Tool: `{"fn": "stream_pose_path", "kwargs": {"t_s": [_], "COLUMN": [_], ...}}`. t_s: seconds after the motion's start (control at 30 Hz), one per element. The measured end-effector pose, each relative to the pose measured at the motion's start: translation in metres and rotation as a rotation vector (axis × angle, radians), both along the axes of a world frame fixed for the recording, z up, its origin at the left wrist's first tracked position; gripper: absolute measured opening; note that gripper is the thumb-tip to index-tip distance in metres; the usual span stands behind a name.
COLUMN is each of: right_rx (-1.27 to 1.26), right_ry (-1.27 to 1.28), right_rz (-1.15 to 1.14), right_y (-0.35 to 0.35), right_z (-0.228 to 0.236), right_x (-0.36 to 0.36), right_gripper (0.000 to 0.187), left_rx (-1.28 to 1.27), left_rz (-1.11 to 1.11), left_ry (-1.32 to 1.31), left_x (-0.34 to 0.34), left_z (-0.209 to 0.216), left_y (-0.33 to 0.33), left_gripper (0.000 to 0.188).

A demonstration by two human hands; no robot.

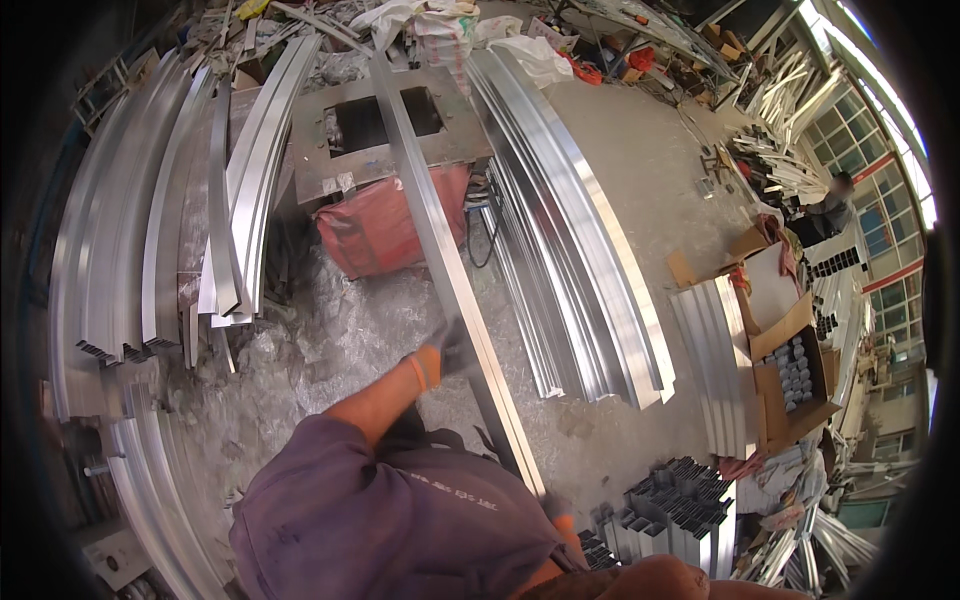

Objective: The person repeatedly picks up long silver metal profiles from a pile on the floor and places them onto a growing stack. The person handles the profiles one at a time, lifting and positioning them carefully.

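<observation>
A long silver aluminium profile (446, 255) slants from the metal-topped stand (315, 170) at the far side down toward my body. My left hand (456, 347), in a dark glove with an orange cuff, is closed around its middle part; motion blurs the fingers. Close to my right side, my right hand (554, 504) grips the near end of the profile. Most of that hand's fingers are hidden, but a dark glove and orange cuff show. The profile passes over the stand's rectangular opening and in front of a red bag-like bundle (395, 225).
Long profiles (110, 220) lie stacked at the left, and another stack (575, 230) stands right of the stand. Bundled dark profiles (680, 495) stand by my right side. Beyond is an open cardboard box (765, 400). A person (830, 210) is at the far right. Clear plastic film (330, 320) covers floor.
</observation>
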State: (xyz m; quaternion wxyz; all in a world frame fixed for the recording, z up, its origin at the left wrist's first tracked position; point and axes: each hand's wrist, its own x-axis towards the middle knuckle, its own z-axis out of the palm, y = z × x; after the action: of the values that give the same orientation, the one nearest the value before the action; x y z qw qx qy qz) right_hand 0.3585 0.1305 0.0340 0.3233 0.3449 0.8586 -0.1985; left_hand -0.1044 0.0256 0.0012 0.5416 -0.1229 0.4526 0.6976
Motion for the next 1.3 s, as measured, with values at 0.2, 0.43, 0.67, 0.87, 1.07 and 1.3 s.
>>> {"fn": "stream_pose_path", "kwargs": {"t_s": [0.2,0.43,0.67,0.87,1.07,1.3], "right_rx": [0.116,0.166,0.042,0.111,0.093,-0.025], "right_ry": [0.28,0.326,0.419,0.264,0.157,-0.065], "right_rz": [-0.121,-0.084,-0.113,-0.146,-0.221,-0.318], "right_y": [0.002,0.034,0.042,0.03,-0.004,-0.026], "right_z": [0.076,0.08,0.045,-0.001,-0.024,-0.034], "right_x": [-0.255,-0.433,-0.439,-0.304,-0.116,0.056], "right_gripper": [0.076,0.066,0.064,0.082,0.084,0.073], "left_rx": [-0.386,-0.649,-0.649,-0.663,-0.516,-0.479], "left_rz": [0.293,0.31,0.141,-0.021,-0.117,-0.308], "left_ry": [0.672,0.717,0.748,0.888,0.611,0.424], "left_x": [-0.211,-0.378,-0.393,-0.279,-0.081,0.075], "left_z": [-0.015,0.046,0.059,0.003,0.015,-0.005], "left_y": [0.082,0.127,0.112,0.094,0.07,0.027], "left_gripper": [0.073,0.072,0.083,0.085,0.084,0.089]}}
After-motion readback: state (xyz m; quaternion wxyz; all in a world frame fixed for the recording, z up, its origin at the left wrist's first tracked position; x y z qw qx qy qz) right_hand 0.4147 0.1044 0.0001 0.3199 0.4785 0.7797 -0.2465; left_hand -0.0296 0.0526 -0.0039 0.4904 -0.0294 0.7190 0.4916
